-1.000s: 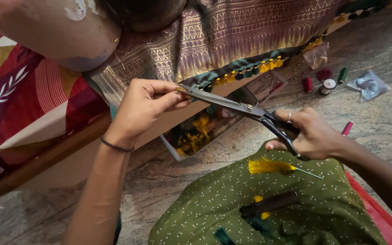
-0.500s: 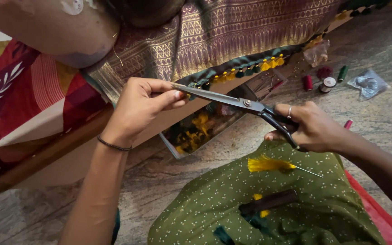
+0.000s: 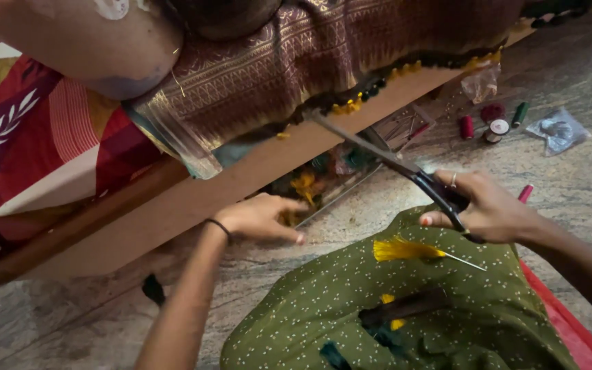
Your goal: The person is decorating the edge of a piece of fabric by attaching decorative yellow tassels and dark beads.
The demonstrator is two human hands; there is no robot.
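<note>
My right hand (image 3: pixel 491 209) grips the black handles of long steel scissors (image 3: pixel 385 161), whose blades point up-left toward the maroon patterned fabric (image 3: pixel 296 62) with its yellow and dark tassel edge (image 3: pixel 364 96). My left hand (image 3: pixel 262 218), a dark band at its wrist, reaches low over a clear box of yellow and dark tassel bits (image 3: pixel 310 188) under the wooden edge; whether its fingers hold anything is unclear. A yellow tassel on a thin needle (image 3: pixel 405 250) lies on the green dotted cloth (image 3: pixel 405 308) over my lap.
A wooden bed edge (image 3: pixel 193 199) runs diagonally, with a red patterned cover (image 3: pixel 42 137) above it. Thread spools (image 3: pixel 491 127), small plastic bags (image 3: pixel 556 130) and a pink pen-like object (image 3: pixel 525 193) lie on the stone floor at right. A dark stick (image 3: pixel 405 306) rests on my lap.
My left hand has let go of the fabric edge by the scissor tips and dropped down to the box under the bed edge. The scissors stay raised in my right hand.
</note>
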